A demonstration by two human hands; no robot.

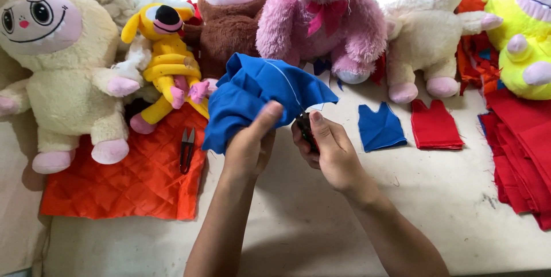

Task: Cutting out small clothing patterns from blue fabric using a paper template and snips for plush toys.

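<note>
Head view: left hand (248, 146) grip pinching blue fabric (258, 96), held above bench (321, 219); right hand (327, 151) grip closed on dark cutter (304, 125) right beside pinch; blades near thumb, fabric bunched, risk of nick or crooked cut

A folded cloth (258, 96) sits in the left grip (248, 145), and the right grip (324, 148) lies just beside it on the desk (344, 225). Left of the grips, snips (186, 151) lie on a quilted sheet (132, 182). Behind them stands a row of plush toys (321, 19); two cut pieces (410, 127) lie to their right, with stacked fabric (522, 151) beyond.
</note>
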